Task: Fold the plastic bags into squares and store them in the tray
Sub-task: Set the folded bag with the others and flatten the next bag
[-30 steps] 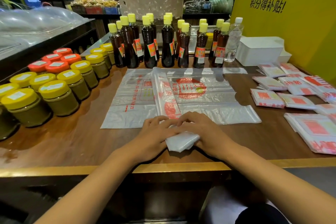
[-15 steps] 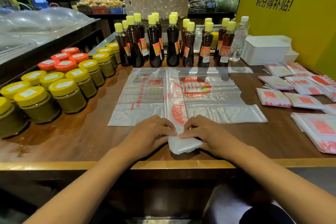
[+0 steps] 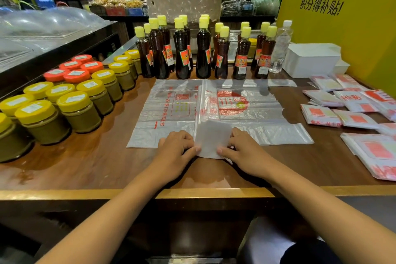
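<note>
A narrow folded strip of clear plastic bag (image 3: 209,103) with red print runs away from me down the middle of the wooden counter. Its near end is turned up into a white square flap (image 3: 211,138). My left hand (image 3: 174,152) pinches the flap's left edge and my right hand (image 3: 246,151) pinches its right edge. Flat unfolded bags (image 3: 162,113) lie spread under the strip. Several finished folded squares (image 3: 321,113) lie to the right. A white tray (image 3: 312,62) stands at the back right.
Rows of yellow- and red-lidded jars (image 3: 77,105) fill the left side. Dark sauce bottles (image 3: 202,53) with yellow caps line the back, beside a clear water bottle (image 3: 281,47). A stack of flat bags (image 3: 377,152) lies at the right edge. A yellow sign wall (image 3: 342,17) rises behind.
The strip's near end, bunched under both hands a second ago, has been folded over away from me into a flat square. Both hands moved forward and apart onto its side edges.
</note>
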Demonstrator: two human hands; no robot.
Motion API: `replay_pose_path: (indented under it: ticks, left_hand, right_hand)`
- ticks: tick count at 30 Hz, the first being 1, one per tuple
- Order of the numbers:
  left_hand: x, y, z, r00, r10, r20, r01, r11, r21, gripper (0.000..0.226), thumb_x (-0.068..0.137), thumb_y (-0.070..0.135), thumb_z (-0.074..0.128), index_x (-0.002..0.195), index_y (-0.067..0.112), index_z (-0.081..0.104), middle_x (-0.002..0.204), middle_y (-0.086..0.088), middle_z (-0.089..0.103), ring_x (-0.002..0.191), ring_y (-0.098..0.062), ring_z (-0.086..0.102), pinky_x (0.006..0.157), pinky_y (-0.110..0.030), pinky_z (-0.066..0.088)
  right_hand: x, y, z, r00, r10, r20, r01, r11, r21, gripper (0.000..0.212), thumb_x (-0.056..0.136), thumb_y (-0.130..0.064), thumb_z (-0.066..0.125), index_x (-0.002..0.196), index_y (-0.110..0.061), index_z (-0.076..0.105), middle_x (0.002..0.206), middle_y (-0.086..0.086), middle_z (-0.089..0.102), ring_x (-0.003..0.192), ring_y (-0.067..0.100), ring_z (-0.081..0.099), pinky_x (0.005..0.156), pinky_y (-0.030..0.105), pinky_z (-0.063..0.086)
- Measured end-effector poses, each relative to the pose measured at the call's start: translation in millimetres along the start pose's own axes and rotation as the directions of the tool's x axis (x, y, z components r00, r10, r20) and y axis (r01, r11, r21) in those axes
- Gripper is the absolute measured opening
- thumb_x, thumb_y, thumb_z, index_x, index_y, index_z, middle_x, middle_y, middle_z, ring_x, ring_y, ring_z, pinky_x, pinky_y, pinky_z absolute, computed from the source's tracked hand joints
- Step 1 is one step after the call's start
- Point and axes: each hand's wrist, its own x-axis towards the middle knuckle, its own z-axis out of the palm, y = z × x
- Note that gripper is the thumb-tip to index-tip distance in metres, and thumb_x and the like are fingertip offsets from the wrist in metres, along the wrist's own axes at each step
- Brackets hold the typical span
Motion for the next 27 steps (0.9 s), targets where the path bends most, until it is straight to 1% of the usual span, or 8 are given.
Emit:
replay_pose_path:
  ticks: [3, 7, 13, 17, 20, 24, 25, 27]
  left_hand:
    - [0.9, 4.2, 0.5, 0.994, -0.084, -0.071, 0.089, 0.993, 0.074, 0.028, 0.1, 0.039, 0.057, 0.072, 0.038, 0.059, 0.098, 0.017, 0.053, 0.103, -0.01, 0.038, 0.08, -0.035, 0.019]
    - [2.2, 2.3, 1.1, 0.984, -0.151, -0.099, 0.159, 0.984, 0.085, 0.027, 0.098, 0.043, 0.059, 0.075, 0.031, 0.067, 0.099, 0.015, 0.056, 0.104, -0.01, 0.038, 0.082, -0.035, 0.018]
    - [2.5, 2.8, 1.5, 0.978, -0.175, -0.115, 0.188, 0.975, 0.121, 0.032, 0.097, 0.049, 0.059, 0.074, 0.027, 0.066, 0.096, 0.015, 0.054, 0.103, -0.012, 0.039, 0.085, -0.035, 0.021]
    - [-1.4, 3.4, -2.0, 0.984, -0.141, -0.108, 0.161, 0.963, 0.214, 0.032, 0.098, 0.047, 0.056, 0.072, 0.028, 0.061, 0.095, 0.013, 0.052, 0.103, -0.013, 0.039, 0.086, -0.035, 0.024]
    - [-3.1, 1.8, -4.6, 0.985, -0.143, -0.096, 0.165, 0.94, 0.299, 0.033, 0.097, 0.052, 0.054, 0.074, 0.029, 0.06, 0.098, 0.013, 0.051, 0.103, -0.014, 0.038, 0.086, -0.033, 0.024]
    - [-3.8, -1.0, -3.2, 0.977, -0.182, -0.114, 0.208, 0.933, 0.294, 0.024, 0.093, 0.056, 0.057, 0.092, 0.031, 0.055, 0.106, 0.011, 0.048, 0.108, -0.016, 0.038, 0.087, -0.033, 0.026]
    - [-4.2, -2.0, -2.4, 0.978, -0.173, -0.114, 0.199, 0.94, 0.276, 0.024, 0.093, 0.054, 0.058, 0.104, 0.033, 0.054, 0.114, 0.011, 0.048, 0.113, -0.016, 0.037, 0.09, -0.033, 0.026]
    - [-4.1, -4.5, -1.5, 0.988, -0.135, -0.081, 0.15, 0.959, 0.239, 0.044, 0.095, 0.049, 0.059, 0.134, 0.035, 0.046, 0.138, 0.01, 0.042, 0.129, -0.016, 0.032, 0.101, -0.035, 0.026]
  right_hand:
    - [5.0, -8.2, 4.0, 0.993, 0.101, -0.062, -0.106, 0.989, -0.099, 0.042, 0.1, -0.042, 0.055, 0.069, -0.015, 0.062, 0.093, -0.003, 0.049, 0.103, 0.024, 0.044, 0.082, 0.042, 0.035]
    - [6.4, -17.9, 7.2, 0.984, 0.158, -0.086, -0.172, 0.968, -0.182, 0.049, 0.103, -0.045, 0.048, 0.06, -0.02, 0.049, 0.095, 0.0, 0.052, 0.105, 0.024, 0.042, 0.081, 0.041, 0.031]
    - [10.4, -16.4, 12.8, 0.975, 0.164, -0.152, -0.194, 0.958, -0.212, 0.054, 0.099, -0.051, 0.052, 0.054, -0.022, 0.049, 0.091, -0.003, 0.052, 0.104, 0.022, 0.042, 0.082, 0.041, 0.033]
    - [14.6, -18.0, 15.2, 0.972, 0.141, -0.19, -0.186, 0.952, -0.245, 0.056, 0.093, -0.054, 0.058, 0.049, -0.02, 0.051, 0.083, -0.006, 0.049, 0.099, 0.02, 0.042, 0.078, 0.04, 0.03]
    - [15.7, -19.7, 14.3, 0.974, 0.111, -0.197, -0.17, 0.935, -0.312, 0.051, 0.089, -0.06, 0.06, 0.055, -0.022, 0.058, 0.089, -0.006, 0.048, 0.099, 0.019, 0.039, 0.083, 0.039, 0.031]
    - [14.7, -15.3, 13.0, 0.964, 0.104, -0.245, -0.175, 0.942, -0.285, 0.037, 0.081, -0.066, 0.064, 0.073, -0.03, 0.06, 0.093, -0.009, 0.048, 0.101, 0.016, 0.041, 0.085, 0.037, 0.034]
    - [14.4, -14.4, 13.9, 0.963, 0.088, -0.255, -0.154, 0.956, -0.252, 0.034, 0.081, -0.065, 0.066, 0.08, -0.031, 0.061, 0.094, -0.011, 0.047, 0.102, 0.015, 0.041, 0.085, 0.036, 0.032]
    - [14.4, -13.3, 15.5, 0.965, 0.036, -0.261, -0.096, 0.97, -0.223, 0.031, 0.082, -0.06, 0.069, 0.096, -0.033, 0.064, 0.099, -0.013, 0.048, 0.105, 0.014, 0.041, 0.084, 0.034, 0.029]
